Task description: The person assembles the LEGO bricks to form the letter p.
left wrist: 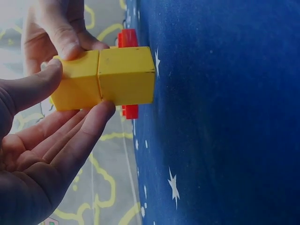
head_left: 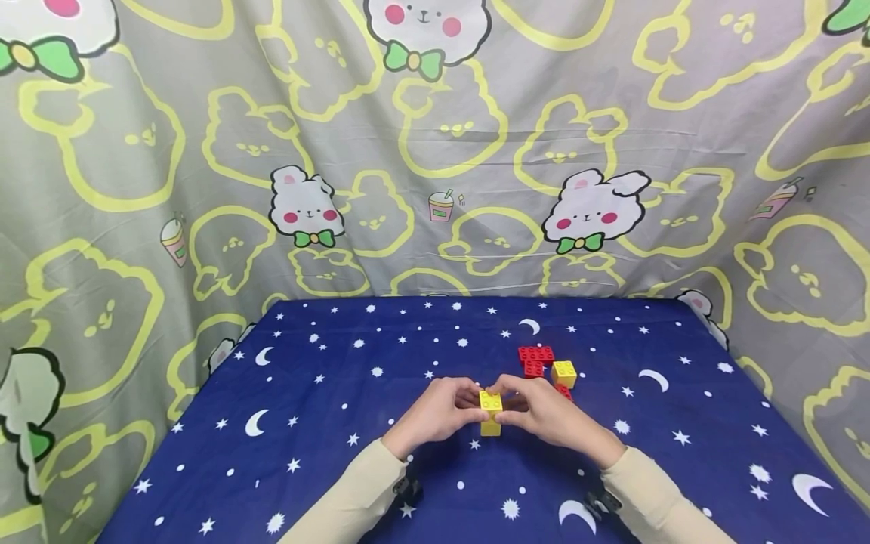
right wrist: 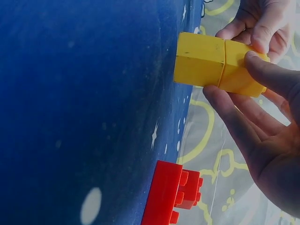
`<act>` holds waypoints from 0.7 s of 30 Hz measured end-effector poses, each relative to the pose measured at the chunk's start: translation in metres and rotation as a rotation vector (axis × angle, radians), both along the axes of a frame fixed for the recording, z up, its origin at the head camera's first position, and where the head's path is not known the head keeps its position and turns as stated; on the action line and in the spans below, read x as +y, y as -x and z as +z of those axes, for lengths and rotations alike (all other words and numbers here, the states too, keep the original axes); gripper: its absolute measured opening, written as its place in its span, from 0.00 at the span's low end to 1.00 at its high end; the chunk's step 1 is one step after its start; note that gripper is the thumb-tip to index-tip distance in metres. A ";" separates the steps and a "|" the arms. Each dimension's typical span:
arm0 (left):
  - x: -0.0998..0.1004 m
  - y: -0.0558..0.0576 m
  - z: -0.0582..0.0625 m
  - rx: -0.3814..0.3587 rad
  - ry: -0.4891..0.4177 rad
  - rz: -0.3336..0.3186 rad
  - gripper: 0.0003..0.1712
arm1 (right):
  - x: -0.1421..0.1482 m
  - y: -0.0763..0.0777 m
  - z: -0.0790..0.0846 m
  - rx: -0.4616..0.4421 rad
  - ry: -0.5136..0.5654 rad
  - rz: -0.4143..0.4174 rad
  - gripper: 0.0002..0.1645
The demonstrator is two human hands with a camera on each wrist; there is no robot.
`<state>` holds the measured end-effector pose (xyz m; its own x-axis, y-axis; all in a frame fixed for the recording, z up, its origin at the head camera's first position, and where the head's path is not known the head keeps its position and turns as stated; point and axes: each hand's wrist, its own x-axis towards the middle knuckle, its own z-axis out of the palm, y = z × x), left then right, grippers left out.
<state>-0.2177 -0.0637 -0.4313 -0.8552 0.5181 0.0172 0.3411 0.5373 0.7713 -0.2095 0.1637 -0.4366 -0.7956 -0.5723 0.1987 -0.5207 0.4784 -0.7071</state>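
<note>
Two square yellow building bricks stand stacked, the upper yellow brick (head_left: 491,400) directly on the lower yellow brick (head_left: 491,429). Only a thin seam shows between them in both wrist views. From the left, my left hand (head_left: 445,408) grips the upper brick between thumb and fingers, one fingertip down at the seam. My right hand (head_left: 544,412) pinches the same brick from the other side, its thumb on the near face. Studs show on top of the upper brick. In the left wrist view the lower brick (left wrist: 126,77) is close over the blue cloth.
Just beyond my right hand lie another yellow brick (head_left: 563,373), a long red brick (head_left: 536,354), a smaller red brick (head_left: 533,369) and a partly hidden red brick (head_left: 563,392). A dark blue cloth (head_left: 326,468) with stars and moons covers the table; a patterned curtain (head_left: 381,264) hangs behind.
</note>
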 end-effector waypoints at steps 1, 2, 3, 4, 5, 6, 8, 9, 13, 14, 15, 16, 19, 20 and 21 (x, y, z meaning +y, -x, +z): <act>0.000 0.000 0.000 0.008 0.001 -0.004 0.11 | 0.000 0.000 0.000 -0.001 0.001 -0.002 0.16; 0.000 0.000 -0.001 0.017 0.001 -0.009 0.11 | 0.000 0.000 0.000 -0.002 0.001 -0.003 0.16; 0.000 0.000 -0.001 0.027 0.003 -0.014 0.11 | 0.000 0.000 0.000 -0.002 0.002 -0.005 0.16; 0.000 -0.001 -0.002 0.036 0.004 -0.019 0.11 | 0.000 -0.001 0.000 -0.002 -0.001 -0.007 0.16; 0.000 -0.001 -0.002 0.048 0.006 -0.024 0.11 | 0.000 -0.001 0.000 -0.003 -0.002 -0.007 0.17; 0.001 -0.002 -0.001 0.062 0.012 -0.027 0.11 | -0.001 -0.001 0.000 -0.005 -0.004 -0.008 0.17; 0.002 -0.004 0.000 0.077 0.025 -0.028 0.11 | -0.001 -0.001 0.001 -0.009 -0.011 -0.011 0.17; 0.002 -0.005 0.001 0.083 0.031 -0.029 0.11 | -0.001 -0.001 0.001 -0.012 -0.013 -0.012 0.17; 0.003 -0.008 0.005 0.099 0.050 -0.029 0.11 | -0.001 -0.001 0.001 -0.015 -0.019 -0.010 0.17; 0.003 -0.008 0.005 0.100 0.052 -0.029 0.11 | -0.001 -0.001 0.001 -0.011 -0.018 -0.008 0.16; 0.003 -0.008 0.006 0.099 0.054 -0.028 0.11 | -0.002 -0.002 0.001 -0.005 -0.017 -0.005 0.16; 0.003 -0.008 0.006 0.098 0.057 -0.027 0.12 | -0.002 -0.002 0.001 0.003 -0.018 -0.004 0.16; 0.003 -0.008 0.007 0.095 0.068 -0.023 0.13 | -0.002 -0.002 0.002 0.026 -0.020 -0.004 0.16; 0.003 -0.008 0.007 0.095 0.071 -0.024 0.14 | -0.002 -0.002 0.002 0.029 -0.021 -0.007 0.16; 0.003 -0.007 0.007 0.097 0.074 -0.024 0.14 | -0.002 -0.001 0.002 0.029 -0.024 -0.011 0.16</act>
<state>-0.2103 -0.0605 -0.4241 -0.8385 0.5415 0.0604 0.4258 0.5819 0.6929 -0.2082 0.1616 -0.4344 -0.7958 -0.5686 0.2081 -0.5356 0.5007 -0.6801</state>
